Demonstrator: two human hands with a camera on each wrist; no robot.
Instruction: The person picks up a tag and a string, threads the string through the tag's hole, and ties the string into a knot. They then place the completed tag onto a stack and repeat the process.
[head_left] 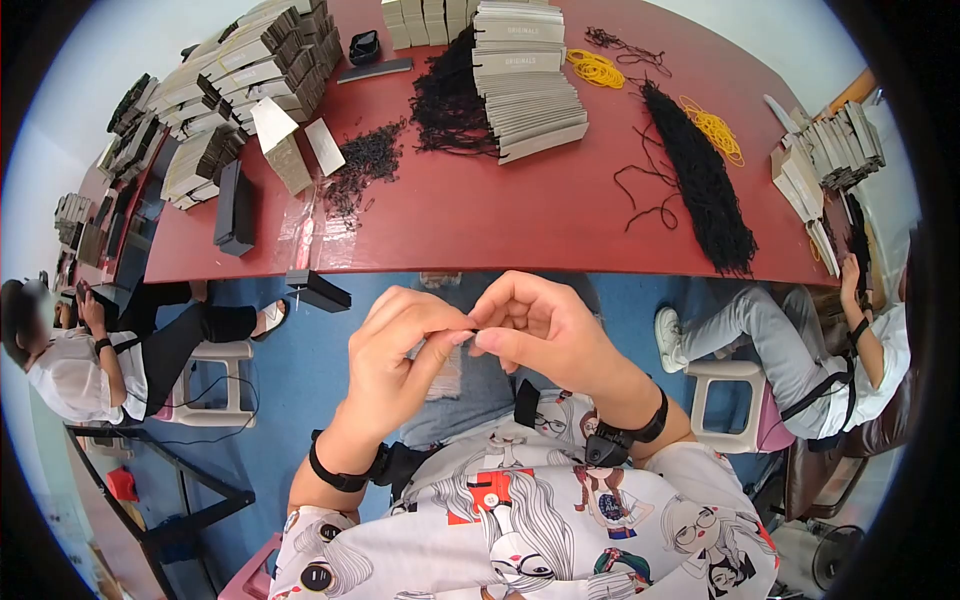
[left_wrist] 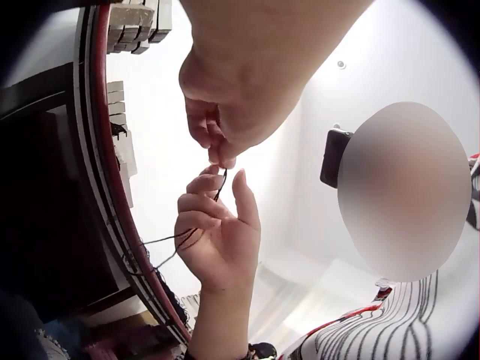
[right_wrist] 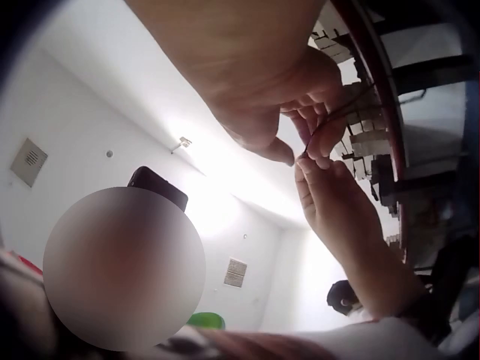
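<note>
My left hand [head_left: 400, 350] and right hand [head_left: 540, 325] meet fingertip to fingertip in front of the table's near edge. Between thumb and forefinger, the left hand pinches a thin black cord [left_wrist: 223, 184], mostly covered by fingers in the head view. In the left wrist view the cord runs down from the left fingertips into the right hand [left_wrist: 221, 232], passes among its curled fingers and trails off in thin strands toward the table side. The right hand's thumb stands slightly away from the cord there. In the right wrist view the strands leave past the right fingers.
On the red table [head_left: 440, 220] lie stacked grey printed tags [head_left: 535, 115] with black cords, a black cord bundle [head_left: 705, 190], yellow bands [head_left: 597, 68], small black pieces [head_left: 365, 165] and a black box [head_left: 235, 208]. One person sits at left [head_left: 90, 355], another at right [head_left: 820, 370].
</note>
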